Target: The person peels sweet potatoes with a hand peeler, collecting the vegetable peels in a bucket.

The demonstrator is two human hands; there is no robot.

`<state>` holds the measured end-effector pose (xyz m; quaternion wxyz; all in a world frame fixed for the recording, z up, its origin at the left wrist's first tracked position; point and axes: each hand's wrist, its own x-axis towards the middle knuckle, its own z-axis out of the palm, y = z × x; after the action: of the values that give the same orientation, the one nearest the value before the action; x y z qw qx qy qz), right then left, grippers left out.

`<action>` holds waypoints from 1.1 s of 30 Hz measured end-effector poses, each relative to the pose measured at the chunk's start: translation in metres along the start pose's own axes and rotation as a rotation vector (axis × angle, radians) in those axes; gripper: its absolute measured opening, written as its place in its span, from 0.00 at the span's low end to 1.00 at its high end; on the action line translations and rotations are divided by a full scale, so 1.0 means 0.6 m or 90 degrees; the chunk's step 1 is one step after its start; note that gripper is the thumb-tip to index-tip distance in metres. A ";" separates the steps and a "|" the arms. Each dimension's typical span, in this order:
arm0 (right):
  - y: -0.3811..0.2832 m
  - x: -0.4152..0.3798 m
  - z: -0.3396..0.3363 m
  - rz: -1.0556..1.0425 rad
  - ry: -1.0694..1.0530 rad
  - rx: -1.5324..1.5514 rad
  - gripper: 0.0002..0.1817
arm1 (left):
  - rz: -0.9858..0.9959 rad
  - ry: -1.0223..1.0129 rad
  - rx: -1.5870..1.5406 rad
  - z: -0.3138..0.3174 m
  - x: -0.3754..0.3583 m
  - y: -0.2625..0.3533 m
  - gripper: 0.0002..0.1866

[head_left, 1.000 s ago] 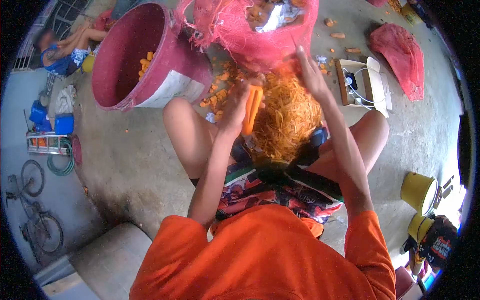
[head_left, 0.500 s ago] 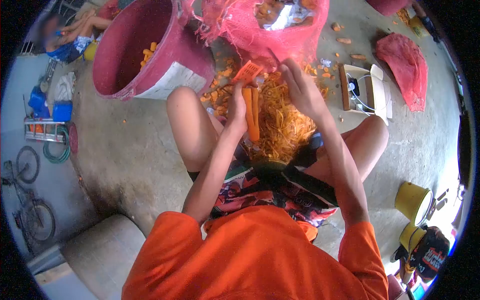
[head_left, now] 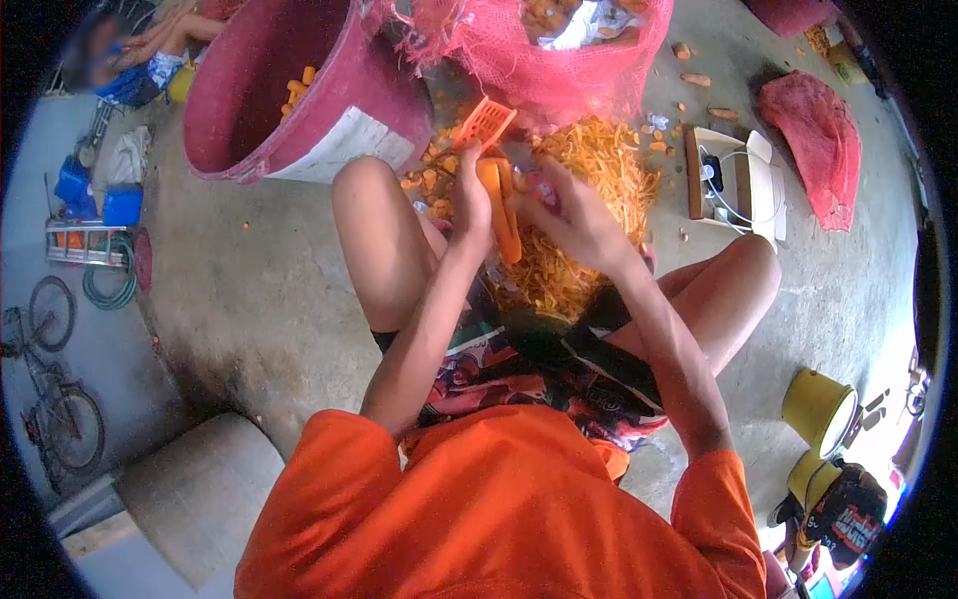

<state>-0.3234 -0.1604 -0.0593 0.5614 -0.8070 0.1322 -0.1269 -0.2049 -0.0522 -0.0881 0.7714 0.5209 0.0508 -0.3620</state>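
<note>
My left hand (head_left: 473,205) is closed around peeled carrots (head_left: 504,215), which lean upright between thumb and palm. An orange slotted plastic piece (head_left: 486,122) sticks up above that hand's fingers. Beside the carrots, my right hand (head_left: 574,215) is bent inward with its fingers closed on a small reddish object (head_left: 542,190), partly hidden and too blurred to name. A heap of orange peelings (head_left: 599,165) lies under and beyond my hands, between my legs.
A large maroon tub (head_left: 269,90) with carrots inside stands front left. Beyond the heap is a pink mesh sack (head_left: 589,80). An open cardboard box (head_left: 763,185) and red sack (head_left: 818,140) lie right. Another person (head_left: 150,65) sits far left; yellow buckets (head_left: 813,404) stand right.
My right hand has come down and inward from above the heap to beside the carrots. The carrots in my left hand have tilted slightly.
</note>
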 end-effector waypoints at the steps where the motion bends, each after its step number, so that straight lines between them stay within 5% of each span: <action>1: -0.012 -0.005 -0.005 0.005 -0.028 -0.098 0.32 | 0.015 0.000 0.015 -0.002 0.001 0.000 0.23; 5: -0.030 -0.010 0.001 0.039 -0.052 -0.234 0.50 | 0.068 0.007 0.057 -0.012 0.009 -0.005 0.22; 11: -0.012 -0.011 0.017 0.044 -0.044 -0.276 0.54 | 0.091 0.010 0.042 -0.019 0.017 -0.013 0.22; 19: -0.005 -0.013 0.027 0.027 -0.061 -0.300 0.51 | 0.081 0.001 0.079 -0.031 0.020 -0.015 0.22; 27: -0.017 -0.014 0.037 0.037 -0.084 -0.307 0.39 | 0.239 0.001 0.175 -0.044 0.042 -0.021 0.22; 33: -0.006 -0.020 0.046 0.091 -0.118 -0.334 0.38 | 0.117 -0.003 0.084 -0.040 0.033 -0.010 0.21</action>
<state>-0.3245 -0.1309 -0.0657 0.3507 -0.9214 0.1653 0.0259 -0.1867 -0.0433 -0.1125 0.7658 0.5719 -0.0228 -0.2932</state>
